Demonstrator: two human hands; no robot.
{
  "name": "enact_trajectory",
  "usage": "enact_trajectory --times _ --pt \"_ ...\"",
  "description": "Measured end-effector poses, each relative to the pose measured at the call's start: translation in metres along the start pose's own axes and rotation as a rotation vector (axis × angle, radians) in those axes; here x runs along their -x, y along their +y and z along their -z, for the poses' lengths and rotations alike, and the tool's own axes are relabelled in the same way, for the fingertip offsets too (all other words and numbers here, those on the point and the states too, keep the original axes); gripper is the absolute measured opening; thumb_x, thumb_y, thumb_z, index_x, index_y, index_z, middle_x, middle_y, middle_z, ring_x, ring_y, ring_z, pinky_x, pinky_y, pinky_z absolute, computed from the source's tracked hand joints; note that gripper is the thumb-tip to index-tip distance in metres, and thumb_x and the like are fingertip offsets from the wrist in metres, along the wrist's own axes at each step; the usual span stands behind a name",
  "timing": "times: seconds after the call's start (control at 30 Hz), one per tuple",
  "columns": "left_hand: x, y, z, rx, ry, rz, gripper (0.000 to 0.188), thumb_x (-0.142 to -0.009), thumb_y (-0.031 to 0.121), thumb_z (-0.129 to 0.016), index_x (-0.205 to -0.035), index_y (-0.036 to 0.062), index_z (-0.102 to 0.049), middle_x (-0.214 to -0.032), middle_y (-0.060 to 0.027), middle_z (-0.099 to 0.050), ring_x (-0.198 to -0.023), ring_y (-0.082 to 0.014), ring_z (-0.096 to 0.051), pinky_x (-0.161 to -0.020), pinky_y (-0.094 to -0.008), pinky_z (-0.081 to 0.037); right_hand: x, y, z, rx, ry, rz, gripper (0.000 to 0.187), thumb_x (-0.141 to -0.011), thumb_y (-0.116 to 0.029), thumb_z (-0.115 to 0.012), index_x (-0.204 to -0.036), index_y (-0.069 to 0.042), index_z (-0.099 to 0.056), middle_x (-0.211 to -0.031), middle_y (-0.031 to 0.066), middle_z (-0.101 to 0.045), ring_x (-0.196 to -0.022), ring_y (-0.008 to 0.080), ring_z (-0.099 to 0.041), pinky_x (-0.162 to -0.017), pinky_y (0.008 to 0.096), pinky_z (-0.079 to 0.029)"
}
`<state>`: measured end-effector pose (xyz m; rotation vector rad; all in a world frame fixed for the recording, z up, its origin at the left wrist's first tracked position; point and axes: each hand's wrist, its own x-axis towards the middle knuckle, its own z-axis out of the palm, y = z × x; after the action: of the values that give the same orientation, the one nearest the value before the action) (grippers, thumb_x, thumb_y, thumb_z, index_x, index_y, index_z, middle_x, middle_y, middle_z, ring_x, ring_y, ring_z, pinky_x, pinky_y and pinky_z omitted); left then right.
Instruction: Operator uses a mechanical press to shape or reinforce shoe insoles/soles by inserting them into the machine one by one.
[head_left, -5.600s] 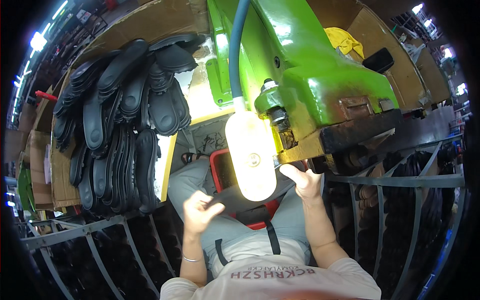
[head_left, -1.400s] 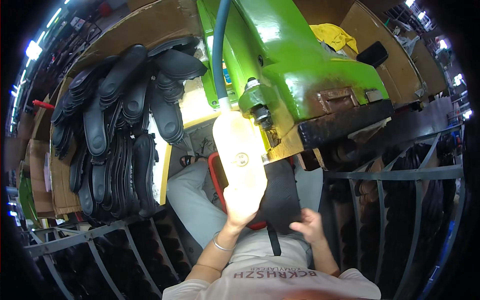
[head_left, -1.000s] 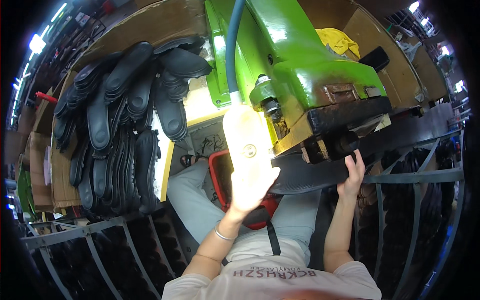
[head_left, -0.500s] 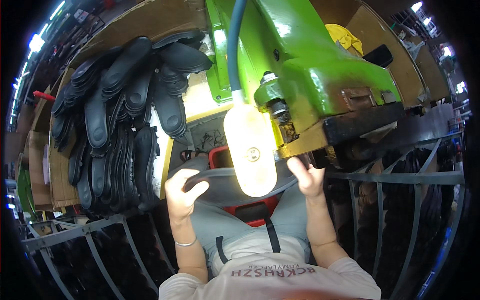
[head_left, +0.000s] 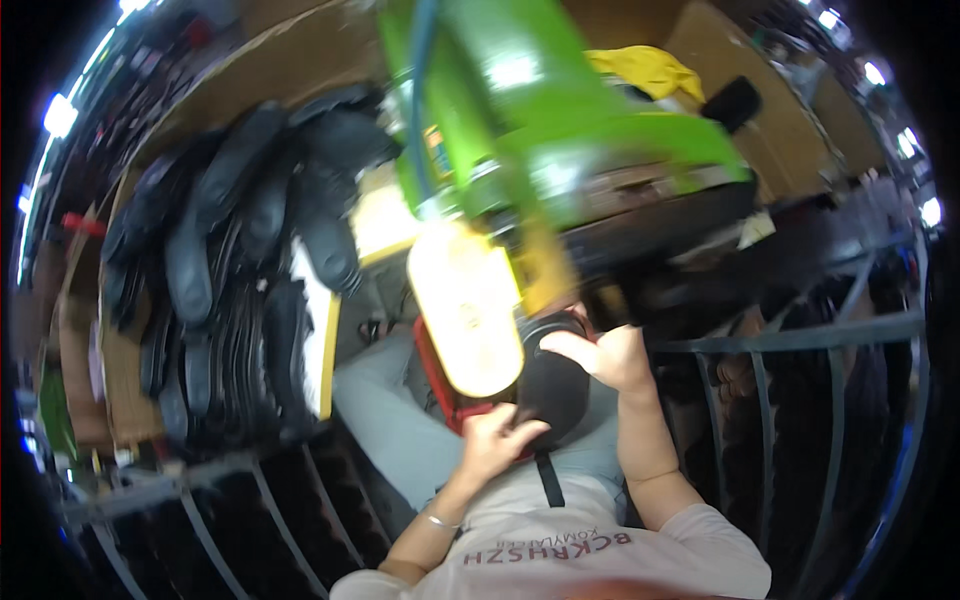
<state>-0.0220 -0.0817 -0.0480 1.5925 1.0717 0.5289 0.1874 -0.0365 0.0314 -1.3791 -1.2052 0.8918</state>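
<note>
Open room around the hands is narrow: above the right hand (head_left: 622, 358) runs the dark lower edge of the green machine (head_left: 640, 140), with a gap between them, and above the left hand (head_left: 488, 445) hangs the glowing lamp (head_left: 465, 310), its rounded bottom end near the fingers. Out to the right of the right hand, the bars of a metal rack (head_left: 840, 335) bound the space; well to the left of the left hand stands a yellow-edged board (head_left: 328, 355), and beyond it lie piled dark soles (head_left: 230, 250). Below both hands is the person's lap, and just up and left of the left hand shows a red rim (head_left: 428, 355), partly hidden by the lamp. The black sole (head_left: 558, 390) is between the hands, tilted steeply, its top end near the machine. The right hand holds its upper part, thumb stretched across the face, the other fingers mostly hidden. The left hand is at its lower left edge, fingers curled and thumb reaching over; blur leaves unclear whether it pinches the sole or only touches it.
</note>
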Motion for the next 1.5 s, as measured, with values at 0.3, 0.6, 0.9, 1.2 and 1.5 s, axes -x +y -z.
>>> enact_trajectory --times 0.3,0.6,0.9,1.2,1.5 --pt "-0.146 -0.074 0.178 -0.679 0.990 -0.103 0.046 -0.088 0.013 -0.064 -0.132 0.0157 -0.051 -0.137 -0.0120 -0.047 -0.123 -0.0321 -0.047 -0.096 -0.0414 -0.044 -0.022 -0.004 0.162 0.065 1.155 0.446 0.041 -0.091 -0.003 -0.061 -0.129 0.000 -0.048 -0.089 0.0085 -0.063 -0.065 0.0086 -0.061 -0.048 0.0178 -0.048" --pt "-0.154 -0.049 0.190 -0.751 0.953 0.044 0.041 -0.069 0.025 -0.080 -0.104 0.0080 -0.068 -0.107 -0.0166 -0.063 -0.106 -0.0349 -0.054 -0.092 -0.0425 -0.042 -0.047 0.068 0.169 0.603 1.165 0.036 0.054 -0.081 -0.026 -0.074 -0.124 -0.003 -0.049 -0.063 0.0039 -0.052 -0.061 0.0181 -0.056 -0.062 0.0333 -0.046" --pt "0.013 0.009 0.153 0.056 1.038 -0.371 0.059 -0.064 0.006 -0.076 -0.118 -0.0042 -0.054 -0.116 -0.0160 -0.061 -0.107 -0.0257 -0.059 -0.099 -0.0377 -0.044 0.012 0.086 0.024 -0.157 0.211 -0.269 0.031 -0.094 -0.014 -0.062 -0.120 0.000 -0.053 -0.078 0.0022 -0.060 -0.065 0.0068 -0.056 -0.054 0.0219 -0.046" --pt "0.004 0.018 0.088 0.840 0.440 -0.401 0.089 -0.071 0.016 -0.078 -0.140 -0.0048 -0.026 -0.127 -0.0243 -0.054 -0.115 -0.0303 -0.057 -0.099 -0.0388 -0.046 0.070 0.087 -0.033 -0.835 -0.147 -0.435 0.048 -0.077 -0.003 -0.072 -0.122 0.005 -0.057 -0.107 0.0112 -0.066 -0.095 0.0177 -0.064 -0.089 0.0314 -0.051" --pt "-0.068 0.060 0.008 0.323 0.132 -0.157 0.021 -0.080 0.008 -0.076 -0.096 -0.0035 -0.069 -0.085 -0.0046 -0.070 -0.074 -0.0079 -0.061 -0.068 -0.0236 -0.051 0.160 0.104 -0.017 -0.563 -0.059 -0.531 0.037 -0.077 -0.002 -0.077 -0.109 0.004 -0.062 -0.104 0.0076 -0.067 -0.094 0.0154 -0.062 -0.085 0.0296 -0.050"
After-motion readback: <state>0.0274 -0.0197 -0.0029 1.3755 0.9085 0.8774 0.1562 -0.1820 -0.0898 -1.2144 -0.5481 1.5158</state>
